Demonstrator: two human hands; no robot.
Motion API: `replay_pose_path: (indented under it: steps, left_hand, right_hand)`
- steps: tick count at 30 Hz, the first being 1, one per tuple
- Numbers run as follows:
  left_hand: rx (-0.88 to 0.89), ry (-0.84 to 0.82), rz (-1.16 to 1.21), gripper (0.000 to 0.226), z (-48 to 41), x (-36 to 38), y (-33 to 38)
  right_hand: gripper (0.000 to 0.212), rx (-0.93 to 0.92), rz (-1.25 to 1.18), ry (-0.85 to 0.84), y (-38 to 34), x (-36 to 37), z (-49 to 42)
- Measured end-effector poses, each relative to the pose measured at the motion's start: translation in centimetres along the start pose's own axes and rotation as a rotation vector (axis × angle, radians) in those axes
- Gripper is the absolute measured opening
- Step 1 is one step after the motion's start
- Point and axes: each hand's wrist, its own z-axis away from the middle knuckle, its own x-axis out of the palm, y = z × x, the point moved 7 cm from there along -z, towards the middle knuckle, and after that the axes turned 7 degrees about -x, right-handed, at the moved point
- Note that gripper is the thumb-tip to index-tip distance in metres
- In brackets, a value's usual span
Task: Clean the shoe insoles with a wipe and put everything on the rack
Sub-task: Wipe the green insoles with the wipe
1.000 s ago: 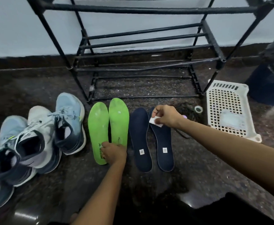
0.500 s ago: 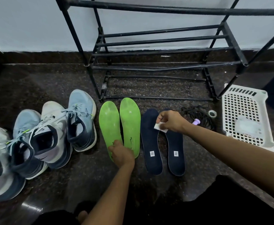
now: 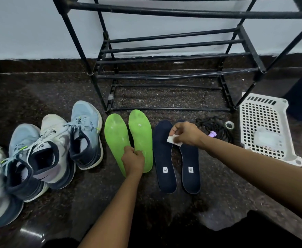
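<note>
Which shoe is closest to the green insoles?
The light-blue shoe with the dark heel. It sits right beside the left green insole, while the white shoe and the others are farther left.

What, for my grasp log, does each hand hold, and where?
Right hand pinches the wipe by its edge; left hand grips the green insoles near their heels.

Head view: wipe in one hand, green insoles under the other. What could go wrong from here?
1. The left hand has its grip at the heels of both green insoles; lifting one may drag the other.
2. The right hand pinches a small wipe; it may soil before the smeared green pair and the dark insoles are done.
3. The rack has shelves of spaced bars; flat insoles could slip through.
</note>
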Motion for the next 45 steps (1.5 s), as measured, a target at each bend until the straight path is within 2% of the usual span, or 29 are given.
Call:
replay_pose_path:
  steps: [5,9,13,17,23,27,31,33,36,39,45]
  left_hand:
    - [0.086,0.007,0.128,0.006,1.4,-1.5,3.0]
    - [0.132,0.003,0.259,0.004,3.4,-3.5,5.1]
    - [0.14,-0.04,0.415,0.005,6.2,-5.9,6.7]
    - [0.145,-0.087,0.505,0.003,10.2,-9.1,8.2]
    - [0.225,-0.082,0.596,0.005,15.6,-15.3,11.5]
    - [0.263,-0.104,0.704,0.01,18.4,-19.7,14.4]
    - [0.239,-0.167,0.866,0.013,21.2,-23.6,16.9]
    - [0.213,-0.226,0.964,0.004,22.4,-25.4,17.9]
    - [0.17,-0.445,1.111,0.023,24.4,-27.1,19.2]
    - [0.125,-0.66,1.138,0.03,26.6,-28.5,19.6]
    - [0.08,-0.816,1.123,0.047,28.1,-30.2,18.5]
  right_hand:
    - [0.033,0.026,-0.092,-0.007,-1.4,-1.1,1.1]
    - [0.037,-0.028,-0.059,0.001,-4.3,-3.1,3.3]
    - [0.044,-0.106,-0.023,0.142,-8.5,-6.7,6.4]
    - [0.046,-0.109,-0.166,0.204,-13.1,-9.4,9.7]
    - [0.028,-0.253,0.0,0.254,-22.3,-11.6,16.1]
    - [0.028,-0.4,0.245,0.384,-29.2,-11.7,20.9]
    - [0.024,-0.523,0.362,0.448,-33.6,-10.3,25.5]
    - [0.024,-0.592,0.384,0.504,-34.7,-9.7,27.6]
    - [0.021,-0.644,0.426,0.594,-35.5,-9.2,30.1]
    - [0.014,-0.688,0.451,0.667,-36.1,-8.8,32.6]
    - [0.019,-0.648,0.598,0.575,-37.3,-6.3,35.5]
